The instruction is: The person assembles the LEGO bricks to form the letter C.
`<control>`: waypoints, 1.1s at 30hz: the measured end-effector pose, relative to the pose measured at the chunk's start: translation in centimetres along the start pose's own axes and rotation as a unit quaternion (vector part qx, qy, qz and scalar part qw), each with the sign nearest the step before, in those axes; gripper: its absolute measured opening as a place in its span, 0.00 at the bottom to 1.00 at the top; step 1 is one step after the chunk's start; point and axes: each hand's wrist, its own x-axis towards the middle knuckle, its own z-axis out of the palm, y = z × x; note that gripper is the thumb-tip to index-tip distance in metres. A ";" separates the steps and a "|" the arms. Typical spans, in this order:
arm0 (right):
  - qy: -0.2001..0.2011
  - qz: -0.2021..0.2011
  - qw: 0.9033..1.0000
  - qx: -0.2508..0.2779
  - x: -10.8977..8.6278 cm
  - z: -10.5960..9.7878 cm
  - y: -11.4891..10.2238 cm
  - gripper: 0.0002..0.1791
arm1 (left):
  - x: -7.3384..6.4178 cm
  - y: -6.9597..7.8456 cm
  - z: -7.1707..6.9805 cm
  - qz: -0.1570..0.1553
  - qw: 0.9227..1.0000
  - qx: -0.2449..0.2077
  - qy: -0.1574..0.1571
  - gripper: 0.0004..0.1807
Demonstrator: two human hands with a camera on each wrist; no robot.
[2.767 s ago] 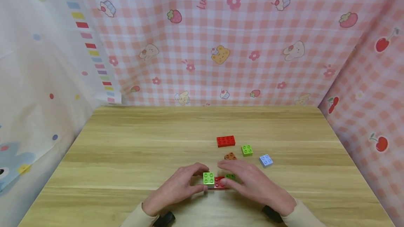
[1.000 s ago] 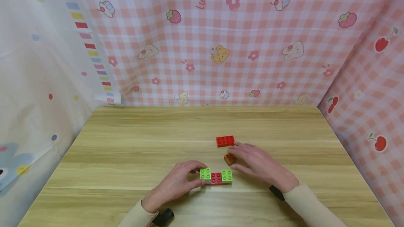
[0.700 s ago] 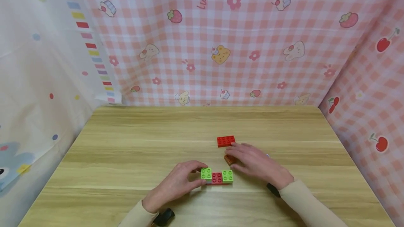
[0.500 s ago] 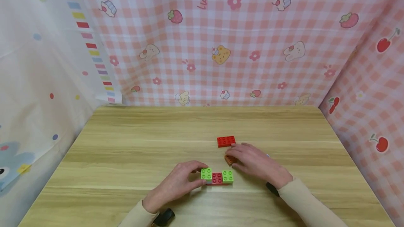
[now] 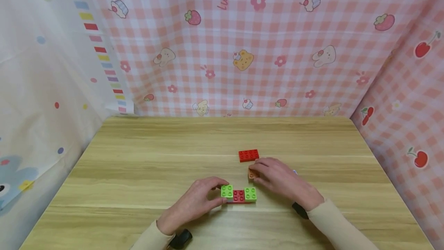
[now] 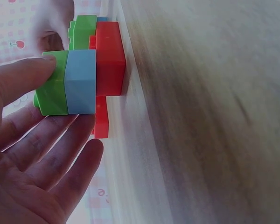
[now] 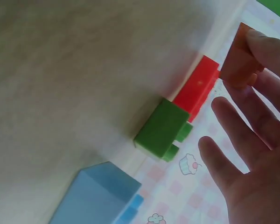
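Observation:
My left hand (image 5: pixel 194 200) holds the left end of a toy-brick build. Its thumb lies on a bright green brick (image 6: pixel 53 84), which is stacked on a light blue brick (image 6: pixel 81 81). That stack sits on one end of a long red brick (image 5: pixel 238 195); another green brick (image 5: pixel 250 193) stands on the other end. Behind the build, my right hand (image 5: pixel 282 182) pinches a small brown brick (image 7: pixel 235 58) between thumb and fingers. The right wrist view has this brick away from the table surface, with the other fingers spread.
A loose red brick (image 5: pixel 248 155) lies behind the right hand. A loose green brick (image 7: pixel 162 128) and a light blue brick (image 7: pixel 95 193) stand right of it, mostly hidden by the hand in the head view. Patterned cloth (image 5: pixel 222 49) walls the table's back and sides.
My right hand has left the build's right end, gone back to the brown brick and pinched it. The brown brick has turned slightly. The left hand stays at the build, which shifted slightly away.

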 end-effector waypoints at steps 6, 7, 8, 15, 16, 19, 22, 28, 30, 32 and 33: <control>0.026 0.021 0.999 0.024 -0.3 -0.7 -0.8 0.23 | 0.0 -0.2 0.1 0.000 1.000 -0.005 0.003 0.20; 0.031 0.020 0.999 0.028 -0.4 -0.8 -0.9 0.23 | 0.1 -0.2 0.1 0.000 1.000 -0.008 0.004 0.20; 0.037 0.020 0.999 0.033 -0.5 -0.9 -0.9 0.22 | 0.1 -0.2 0.1 0.000 1.000 -0.010 0.004 0.21; 0.077 -0.010 0.995 0.064 -0.9 -1.4 -1.5 0.23 | -0.1 -0.4 0.0 -0.001 0.999 -0.037 0.002 0.24; 0.084 -0.016 0.994 0.070 -0.9 -1.4 -1.6 0.23 | -0.1 -0.4 0.0 -0.002 0.999 -0.042 0.000 0.25; 0.105 -0.039 0.990 0.090 -0.9 -1.4 -2.0 0.23 | -0.1 -0.5 -0.1 -0.004 0.999 -0.049 -0.003 0.24; 0.125 -0.058 0.985 0.104 -0.9 -1.4 -2.5 0.24 | -0.1 -0.6 -0.2 -0.003 0.999 -0.049 -0.004 0.21; 0.137 -0.065 0.981 0.119 -0.6 -1.5 -3.8 0.24 | 0.0 -0.7 -0.3 -0.001 0.999 -0.053 -0.006 0.18; 0.142 -0.071 0.981 0.116 -0.6 -1.4 -4.1 0.23 | -0.1 -0.8 -0.3 -0.001 0.999 -0.052 -0.005 0.18; 0.148 -0.080 0.980 0.108 -0.5 -1.4 -4.3 0.21 | -0.1 -0.9 -0.3 0.002 0.999 -0.051 -0.001 0.18; 0.151 -0.084 0.979 0.105 -0.5 -1.3 -4.4 0.21 | -0.1 -0.9 -0.3 0.006 0.999 -0.050 0.001 0.18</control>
